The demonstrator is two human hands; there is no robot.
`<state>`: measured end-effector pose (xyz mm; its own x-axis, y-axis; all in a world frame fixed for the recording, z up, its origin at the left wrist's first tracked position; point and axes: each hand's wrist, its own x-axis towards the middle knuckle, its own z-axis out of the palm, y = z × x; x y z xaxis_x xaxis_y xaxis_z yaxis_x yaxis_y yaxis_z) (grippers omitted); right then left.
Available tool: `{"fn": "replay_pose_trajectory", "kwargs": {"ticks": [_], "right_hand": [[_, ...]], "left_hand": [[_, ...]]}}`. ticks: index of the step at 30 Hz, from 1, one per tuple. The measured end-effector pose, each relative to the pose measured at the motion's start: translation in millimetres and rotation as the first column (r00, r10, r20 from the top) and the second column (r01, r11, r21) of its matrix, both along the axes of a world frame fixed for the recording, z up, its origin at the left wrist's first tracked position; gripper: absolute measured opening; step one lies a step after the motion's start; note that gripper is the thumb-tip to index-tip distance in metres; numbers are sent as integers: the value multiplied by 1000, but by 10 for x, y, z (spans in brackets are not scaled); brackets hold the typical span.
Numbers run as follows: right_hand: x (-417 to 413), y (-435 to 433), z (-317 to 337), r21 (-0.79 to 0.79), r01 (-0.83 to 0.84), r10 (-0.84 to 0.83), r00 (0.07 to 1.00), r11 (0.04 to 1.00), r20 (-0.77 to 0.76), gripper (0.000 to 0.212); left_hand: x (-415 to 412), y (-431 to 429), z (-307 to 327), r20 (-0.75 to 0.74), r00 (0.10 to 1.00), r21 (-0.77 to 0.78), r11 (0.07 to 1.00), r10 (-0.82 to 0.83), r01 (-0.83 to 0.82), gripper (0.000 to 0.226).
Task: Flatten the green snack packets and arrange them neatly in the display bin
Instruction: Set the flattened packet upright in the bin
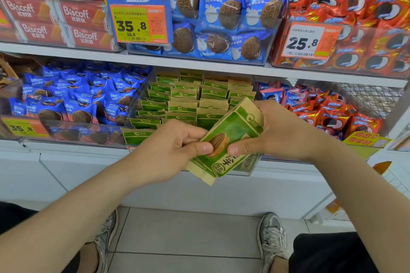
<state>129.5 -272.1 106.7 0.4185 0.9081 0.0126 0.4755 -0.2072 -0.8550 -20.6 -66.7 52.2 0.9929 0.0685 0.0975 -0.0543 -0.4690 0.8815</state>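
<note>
While most of the green snack packets point(190, 104) already stand in upright rows inside the display bin point(135, 106), at the middle of the frame, the job looks well along but not finished. The rows toward the back sit square and even. Those at the front left lean and overlap, and one packet point(137, 135) lies at the bin's near left corner, out of line. A gap seems to be open at the front right of the bin, though the hands partly hide it.

A small bundle of held packets point(230, 133) is not yet in the bin. It sits in the lower centre of the frame, just in front of the bin's near edge and tilted up to the right. The packets are fanned slightly, so more than one shows, though I cannot tell how many.

The left grip point(175, 146) pinches the bundle's left side, with the thumb on the printed face. The right grip point(281, 131) is curled round the bundle's upper right end, its thumb also on the face. By my judgement, what remains is pressing this bundle flat, setting it into the front rows, and straightening the leaning ones.
</note>
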Motion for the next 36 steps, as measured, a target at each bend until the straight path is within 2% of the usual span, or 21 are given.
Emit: {"fn": "replay_pose_trajectory", "kwargs": {"ticks": [4, 8, 14, 16, 18, 19, 22, 25, 28, 31, 33, 36], "right_hand": [[77, 42, 44, 174, 201, -208, 978, 964, 22, 50], [135, 108, 53, 220, 227, -210, 973, 949, -97, 61], [113, 217, 42, 286, 366, -304, 923, 886, -238, 44], [116, 239, 40, 356, 409, -379, 913, 841, -154, 43], [150, 252, 33, 437, 447, -469, 881, 781, -62, 46], [183, 253, 22, 470, 457, -497, 866, 755, -44, 47], [262, 271, -62, 469, 422, -501, 863, 776, 54, 46], [293, 343, -204, 337, 328, -402, 899, 882, 175, 47], [324, 442, -327, 185, 222, -278, 886, 957, 370, 36], [333, 472, -335, 80, 178, -190, 780, 981, 596, 24], [329, 490, -305, 80, 148, -165, 754, 986, 635, 25], [369, 524, -262, 197, 161, -245, 802, 967, 545, 25]], "left_hand": [[95, 38, 42, 136, 980, -63, 989, 144, -137, 17], [193, 22, 81, 228, 938, -174, 958, 263, -227, 19], [293, -20, 133, 223, 925, -247, 936, 309, -253, 14], [323, 18, 110, 317, 871, -64, 925, 375, -375, 8], [338, 48, 35, 417, 803, 207, 816, 425, -540, 21], [332, 44, 7, 412, 808, 304, 772, 422, -559, 27], [280, 17, -79, 288, 905, 557, 715, 312, -423, 37], [245, 17, -245, 199, 955, 784, 550, 218, -289, 25], [246, 39, -377, 236, 948, 819, 483, 212, -311, 2], [277, 44, -407, 289, 932, 811, 461, 220, -360, 9], [298, 36, -404, 309, 920, 798, 459, 243, -390, 7], [327, 52, -359, 363, 882, 732, 494, 301, -469, 4]]}}
